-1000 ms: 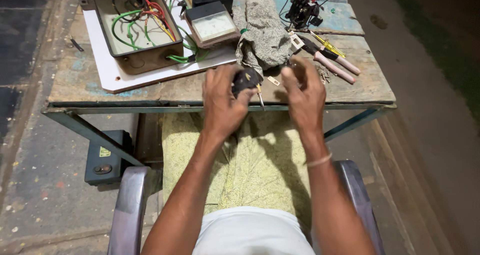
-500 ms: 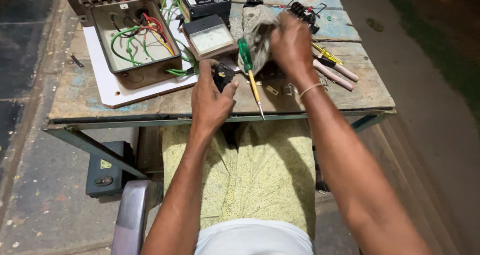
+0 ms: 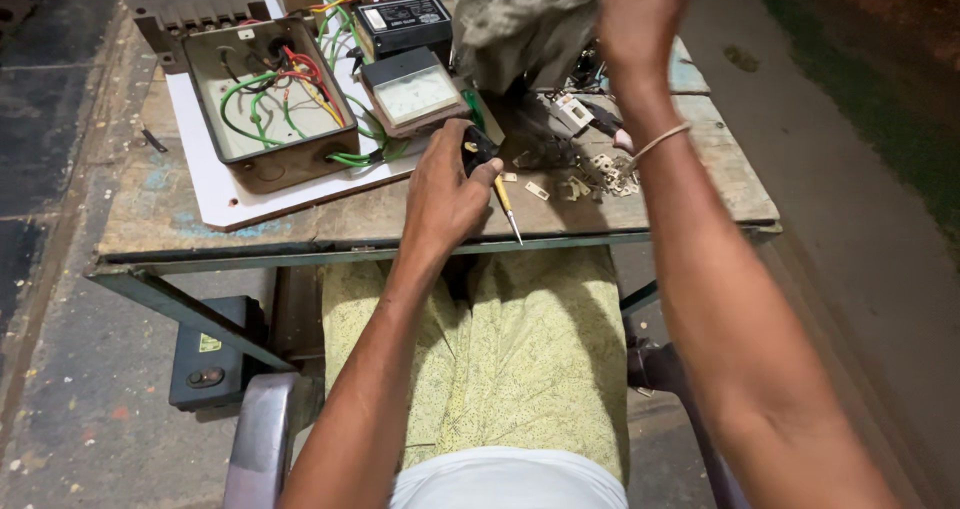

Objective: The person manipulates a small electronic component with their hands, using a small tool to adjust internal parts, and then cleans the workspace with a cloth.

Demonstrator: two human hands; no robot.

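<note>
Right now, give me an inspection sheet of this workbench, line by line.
Surface: worn wooden table with a white board on it.
Job's things: grey cloth lifted off the table; screwdriver lying by a small black part.
Clutter: small metal pieces; two meters.
Grippers: left hand rests on the black part; right hand grips the cloth.
Cables: green, red and yellow wires in an open box.
Surroundings: black box on the floor; chair arm.

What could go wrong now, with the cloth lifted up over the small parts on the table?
The grey cloth in the right hand hangs over small metal pieces; it might drag some off the wooden table. The left hand grips a screwdriver whose tip juts past the table's edge, above the lap, and might poke it.
</note>
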